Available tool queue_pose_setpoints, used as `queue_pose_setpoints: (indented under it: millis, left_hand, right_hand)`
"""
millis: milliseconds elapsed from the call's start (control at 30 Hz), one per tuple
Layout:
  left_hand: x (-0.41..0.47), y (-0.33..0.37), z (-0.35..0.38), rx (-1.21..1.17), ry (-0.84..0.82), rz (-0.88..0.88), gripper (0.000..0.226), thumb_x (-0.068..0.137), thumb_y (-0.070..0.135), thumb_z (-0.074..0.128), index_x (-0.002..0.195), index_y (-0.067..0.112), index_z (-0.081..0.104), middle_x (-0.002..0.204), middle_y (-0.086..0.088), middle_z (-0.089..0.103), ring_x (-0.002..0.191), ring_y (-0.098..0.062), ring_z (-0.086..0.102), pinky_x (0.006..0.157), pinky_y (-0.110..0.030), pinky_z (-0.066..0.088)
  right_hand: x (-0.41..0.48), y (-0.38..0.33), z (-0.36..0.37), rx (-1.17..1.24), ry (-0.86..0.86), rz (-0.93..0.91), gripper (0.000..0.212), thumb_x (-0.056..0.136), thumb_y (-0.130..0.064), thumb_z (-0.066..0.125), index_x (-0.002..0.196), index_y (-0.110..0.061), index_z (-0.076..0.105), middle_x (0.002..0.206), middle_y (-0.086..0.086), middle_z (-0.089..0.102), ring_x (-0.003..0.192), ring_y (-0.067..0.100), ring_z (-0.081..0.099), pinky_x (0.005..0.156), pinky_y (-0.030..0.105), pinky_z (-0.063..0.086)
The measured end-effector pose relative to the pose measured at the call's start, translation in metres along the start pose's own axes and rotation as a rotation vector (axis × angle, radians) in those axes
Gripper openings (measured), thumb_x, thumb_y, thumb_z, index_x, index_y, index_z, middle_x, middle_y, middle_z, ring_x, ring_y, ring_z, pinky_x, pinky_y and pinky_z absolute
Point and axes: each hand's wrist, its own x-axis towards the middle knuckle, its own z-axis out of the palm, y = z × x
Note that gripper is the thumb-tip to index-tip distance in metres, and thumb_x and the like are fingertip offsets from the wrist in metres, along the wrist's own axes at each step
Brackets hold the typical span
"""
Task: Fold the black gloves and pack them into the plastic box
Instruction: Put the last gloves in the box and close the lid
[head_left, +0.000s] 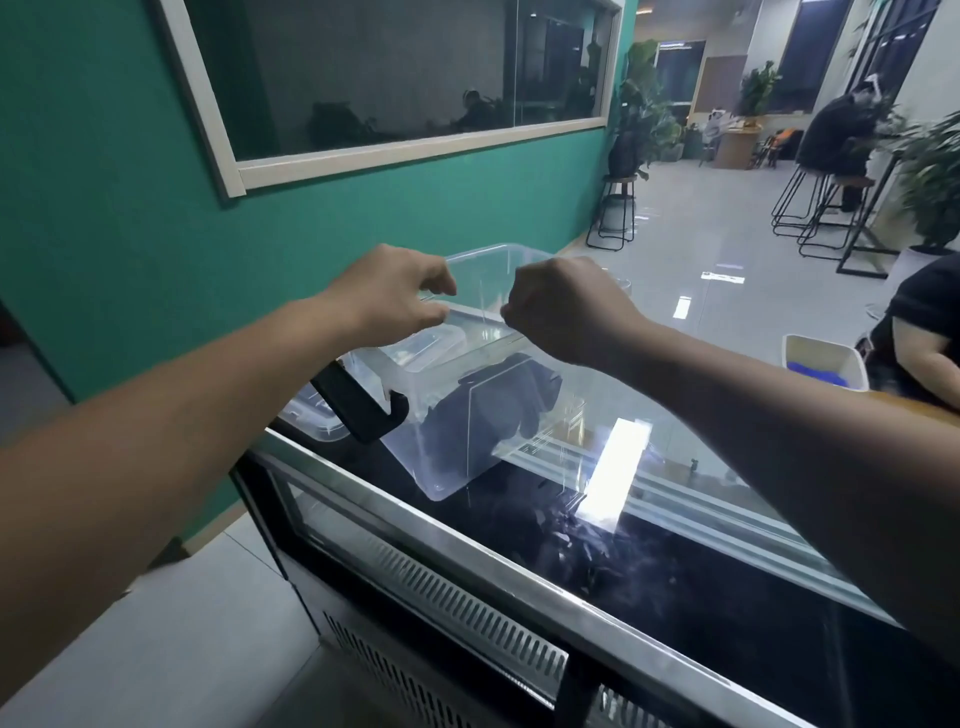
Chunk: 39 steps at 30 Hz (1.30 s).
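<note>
A clear plastic box (447, 467) stands on the glass top of a display cabinet, with a black latch handle (363, 402) at its left end. The black gloves (493, 400) lie bunched inside it, seen through the wall. Above the box, my left hand (395, 296) pinches the far edge of a clear lid (470, 325) between thumb and fingers. My right hand (561, 312) is closed in a fist on the same edge, a little to the right. The lid tilts over the box opening.
A second clear box (498, 262) stands behind the hands, and another clear lid (311, 415) lies to the left. The cabinet's glass top (675, 571) stretches right. A white bin (826, 358) and a seated person's arm (924, 353) are at the far right; the teal wall is close on the left.
</note>
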Motion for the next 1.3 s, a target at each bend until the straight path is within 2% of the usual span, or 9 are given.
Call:
queue_pose_setpoints:
  millis: [167, 333, 533, 733, 867, 967, 1133, 1200, 1300]
  left_hand:
    - [-0.005, -0.018, 0.0, 0.031, 0.065, -0.206, 0.032, 0.1, 0.042, 0.071, 0.128, 0.027, 0.073, 0.148, -0.005, 0.063, 0.139, -0.03, 0.057, 0.112, -0.041, 0.045]
    - [-0.011, -0.027, -0.003, -0.045, 0.086, -0.355, 0.04, 0.101, 0.046, 0.069, 0.137, 0.028, 0.069, 0.154, -0.005, 0.062, 0.141, -0.029, 0.057, 0.112, -0.042, 0.045]
    - [-0.015, -0.025, -0.006, -0.03, 0.091, -0.453, 0.032, 0.099, 0.048, 0.068, 0.126, 0.031, 0.072, 0.15, -0.006, 0.064, 0.133, -0.034, 0.06, 0.115, -0.05, 0.048]
    - [-0.027, -0.015, -0.007, -0.046, 0.112, -0.418, 0.019, 0.098, 0.045, 0.069, 0.111, 0.033, 0.075, 0.145, -0.005, 0.068, 0.125, -0.034, 0.065, 0.114, -0.052, 0.048]
    - [-0.039, -0.012, -0.008, -0.084, 0.128, -0.376, 0.018, 0.099, 0.042, 0.07, 0.113, 0.032, 0.076, 0.146, -0.004, 0.068, 0.126, -0.03, 0.066, 0.104, -0.041, 0.053]
    - [-0.048, -0.017, -0.008, -0.156, 0.16, -0.347, 0.018, 0.101, 0.04, 0.07, 0.113, 0.029, 0.077, 0.132, -0.004, 0.074, 0.12, -0.025, 0.068, 0.09, -0.032, 0.049]
    - [-0.061, -0.037, -0.01, -0.326, 0.225, -0.327, 0.026, 0.109, 0.043, 0.058, 0.117, 0.025, 0.074, 0.114, 0.004, 0.077, 0.107, -0.021, 0.071, 0.086, -0.035, 0.051]
    - [-0.069, -0.049, -0.006, -0.394, 0.266, -0.38, 0.031, 0.112, 0.044, 0.049, 0.113, 0.025, 0.073, 0.11, 0.0, 0.078, 0.104, -0.027, 0.072, 0.087, -0.041, 0.054]
    - [-0.086, -0.068, 0.009, -0.462, 0.287, -0.461, 0.031, 0.113, 0.034, 0.049, 0.105, 0.018, 0.074, 0.102, -0.002, 0.079, 0.1, -0.026, 0.075, 0.082, -0.035, 0.054]
  right_hand:
    - [-0.017, 0.007, 0.008, 0.027, 0.083, 0.078, 0.027, 0.097, -0.038, 0.061, 0.088, -0.019, 0.078, 0.099, 0.007, 0.078, 0.105, 0.035, 0.064, 0.102, 0.041, 0.038]
    - [-0.031, 0.006, 0.014, 0.037, 0.103, 0.158, 0.038, 0.104, -0.047, 0.051, 0.104, -0.022, 0.079, 0.122, 0.008, 0.067, 0.125, 0.032, 0.052, 0.109, 0.044, 0.028]
    - [-0.037, 0.008, 0.01, 0.048, 0.048, 0.179, 0.043, 0.106, -0.047, 0.045, 0.099, -0.02, 0.077, 0.116, 0.01, 0.065, 0.121, 0.03, 0.051, 0.107, 0.041, 0.03]
    - [-0.037, 0.023, -0.005, 0.097, -0.001, 0.24, 0.046, 0.092, -0.048, 0.035, 0.082, -0.02, 0.07, 0.105, 0.012, 0.065, 0.11, 0.032, 0.053, 0.092, 0.041, 0.039]
    - [-0.034, 0.036, -0.013, 0.167, 0.0, 0.28, 0.047, 0.088, -0.05, 0.032, 0.07, -0.017, 0.06, 0.095, 0.012, 0.065, 0.098, 0.032, 0.054, 0.077, 0.039, 0.042]
    - [-0.032, 0.038, -0.02, 0.152, -0.017, 0.297, 0.048, 0.091, -0.043, 0.04, 0.077, -0.007, 0.068, 0.095, 0.016, 0.066, 0.091, 0.035, 0.057, 0.072, 0.039, 0.043]
    - [-0.026, 0.015, -0.027, 0.096, -0.008, 0.23, 0.028, 0.102, -0.03, 0.06, 0.106, -0.01, 0.079, 0.115, 0.018, 0.073, 0.106, 0.038, 0.063, 0.086, 0.039, 0.047]
    - [-0.024, -0.007, -0.026, 0.107, -0.007, 0.172, 0.026, 0.101, -0.029, 0.063, 0.108, -0.011, 0.08, 0.121, 0.016, 0.075, 0.111, 0.037, 0.064, 0.089, 0.038, 0.047]
    - [-0.022, -0.044, -0.02, 0.138, -0.03, 0.094, 0.023, 0.098, -0.031, 0.066, 0.104, -0.014, 0.08, 0.118, 0.01, 0.079, 0.109, 0.031, 0.069, 0.093, 0.04, 0.055]
